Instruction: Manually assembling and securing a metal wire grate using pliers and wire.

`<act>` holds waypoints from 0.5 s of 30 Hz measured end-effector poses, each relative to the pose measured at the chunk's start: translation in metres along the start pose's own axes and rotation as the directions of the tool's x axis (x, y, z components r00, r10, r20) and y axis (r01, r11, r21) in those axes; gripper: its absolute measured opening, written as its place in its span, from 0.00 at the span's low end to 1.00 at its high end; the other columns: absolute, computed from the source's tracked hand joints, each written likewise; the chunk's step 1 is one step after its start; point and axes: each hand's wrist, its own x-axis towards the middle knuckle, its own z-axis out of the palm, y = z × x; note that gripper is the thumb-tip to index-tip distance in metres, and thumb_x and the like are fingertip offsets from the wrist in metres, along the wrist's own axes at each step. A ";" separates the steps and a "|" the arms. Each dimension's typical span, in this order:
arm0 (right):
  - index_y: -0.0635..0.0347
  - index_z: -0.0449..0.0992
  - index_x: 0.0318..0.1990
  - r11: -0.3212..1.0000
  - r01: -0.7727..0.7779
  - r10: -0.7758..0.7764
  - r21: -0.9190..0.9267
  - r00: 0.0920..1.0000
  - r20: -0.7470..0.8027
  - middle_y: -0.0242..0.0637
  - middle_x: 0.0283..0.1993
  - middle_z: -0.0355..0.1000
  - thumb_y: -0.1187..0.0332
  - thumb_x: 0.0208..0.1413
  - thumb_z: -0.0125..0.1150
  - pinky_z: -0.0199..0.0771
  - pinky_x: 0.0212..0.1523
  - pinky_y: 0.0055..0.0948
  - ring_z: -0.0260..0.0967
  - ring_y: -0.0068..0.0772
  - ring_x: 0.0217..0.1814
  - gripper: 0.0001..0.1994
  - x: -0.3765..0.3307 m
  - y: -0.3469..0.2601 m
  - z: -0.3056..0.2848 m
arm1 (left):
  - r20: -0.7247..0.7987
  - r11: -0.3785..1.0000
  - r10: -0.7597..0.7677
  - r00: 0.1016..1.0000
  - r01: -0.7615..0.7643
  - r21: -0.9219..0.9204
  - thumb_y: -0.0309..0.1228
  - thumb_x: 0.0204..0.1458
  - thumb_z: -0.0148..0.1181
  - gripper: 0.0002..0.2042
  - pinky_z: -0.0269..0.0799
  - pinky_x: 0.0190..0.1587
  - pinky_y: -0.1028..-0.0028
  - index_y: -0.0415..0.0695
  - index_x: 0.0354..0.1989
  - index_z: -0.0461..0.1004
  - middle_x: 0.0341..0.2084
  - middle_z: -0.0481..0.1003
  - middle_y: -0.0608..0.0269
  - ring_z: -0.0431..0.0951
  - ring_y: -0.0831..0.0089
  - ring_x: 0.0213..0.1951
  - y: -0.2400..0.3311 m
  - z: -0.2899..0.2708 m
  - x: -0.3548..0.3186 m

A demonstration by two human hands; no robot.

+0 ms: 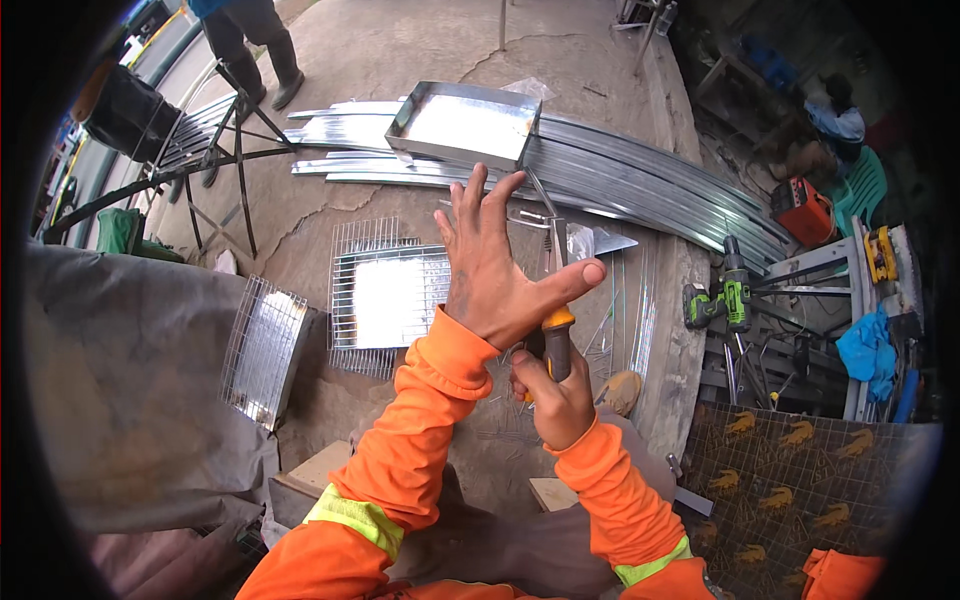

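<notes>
My left hand (pixel 497 275) is raised in the middle of the view, its fingers spread and holding nothing. Just below it, my right hand (pixel 562 395) is closed round a hand tool with grey-and-yellow handles (pixel 558 350), which looks like snips or pliers. My left thumb crosses in front of the tool, and its long metal end points away from me. A shallow sheet-metal tray (pixel 465 125) lies beyond my left fingertips on metal strips (pixel 620 185). Wire mesh panels (pixel 375 290) with a shiny metal tray among them lie left of my hands.
Another mesh-covered metal piece (pixel 264 350) leans beside a grey tarp (pixel 140 370). At right are a green cordless drill (pixel 735 290), a metal frame (pixel 855 310), a blue cloth (pixel 868 355) and a patterned dark board (pixel 790 480). A person in boots (pixel 285 85) stands far left; another person sits far right.
</notes>
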 end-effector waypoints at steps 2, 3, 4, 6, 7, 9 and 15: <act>0.66 0.67 0.47 0.994 0.066 -0.069 -0.087 0.997 -0.032 0.34 0.30 0.68 0.73 0.59 0.52 0.66 0.30 0.28 0.64 0.24 0.28 0.11 0.001 -0.001 0.001 | -0.073 0.991 -0.012 0.997 0.002 -0.135 0.64 0.33 0.71 0.50 0.27 0.67 0.35 0.44 0.61 0.62 0.65 0.54 0.42 0.44 0.31 0.69 0.004 0.004 0.001; 0.66 0.67 0.48 0.984 0.104 -0.112 -0.145 0.993 -0.048 0.35 0.31 0.68 0.73 0.58 0.53 0.67 0.32 0.29 0.65 0.26 0.29 0.12 0.001 -0.005 0.004 | -0.072 0.991 -0.012 0.997 0.002 -0.133 0.64 0.33 0.71 0.50 0.27 0.67 0.35 0.44 0.61 0.62 0.65 0.54 0.42 0.44 0.31 0.69 0.000 0.003 0.002; 0.66 0.67 0.48 0.969 0.141 -0.156 -0.202 0.986 -0.061 0.36 0.31 0.69 0.73 0.57 0.53 0.67 0.33 0.29 0.66 0.28 0.30 0.12 0.001 -0.007 0.006 | -0.077 0.990 0.095 0.993 -0.102 -0.097 0.63 0.32 0.72 0.48 0.33 0.68 0.38 0.44 0.59 0.64 0.62 0.59 0.45 0.50 0.36 0.68 -0.005 -0.001 0.004; 0.66 0.67 0.49 0.965 0.161 -0.170 -0.209 0.985 -0.026 0.36 0.32 0.69 0.73 0.57 0.54 0.68 0.35 0.30 0.66 0.28 0.31 0.13 -0.002 -0.007 0.007 | -0.083 0.977 0.201 0.976 -0.206 -0.054 0.61 0.32 0.73 0.46 0.38 0.68 0.41 0.44 0.57 0.66 0.60 0.64 0.47 0.56 0.41 0.67 -0.012 -0.008 0.010; 0.66 0.67 0.49 0.959 0.181 -0.184 -0.217 0.983 0.009 0.36 0.32 0.68 0.73 0.56 0.54 0.69 0.37 0.31 0.66 0.28 0.32 0.14 -0.004 -0.007 0.007 | -0.066 0.946 0.228 0.972 -0.237 -0.221 0.60 0.31 0.73 0.44 0.44 0.66 0.46 0.43 0.55 0.67 0.56 0.67 0.51 0.61 0.47 0.62 -0.014 -0.012 0.015; 0.67 0.67 0.49 0.965 0.164 -0.164 -0.204 0.986 0.020 0.37 0.33 0.68 0.74 0.55 0.54 0.69 0.38 0.31 0.66 0.29 0.33 0.14 -0.010 -0.001 0.005 | -0.129 0.868 0.262 0.956 -0.293 -0.401 0.52 0.31 0.74 0.37 0.56 0.59 0.60 0.47 0.52 0.72 0.49 0.74 0.59 0.70 0.61 0.51 -0.008 -0.014 0.015; 0.68 0.66 0.50 0.986 0.056 -0.055 -0.159 0.998 0.012 0.37 0.35 0.68 0.75 0.54 0.53 0.69 0.40 0.30 0.66 0.29 0.34 0.15 -0.020 0.000 0.003 | 0.067 0.862 0.340 0.938 -0.282 -0.421 0.42 0.32 0.72 0.23 0.61 0.59 0.63 0.49 0.39 0.80 0.49 0.76 0.59 0.70 0.62 0.53 -0.004 -0.018 0.013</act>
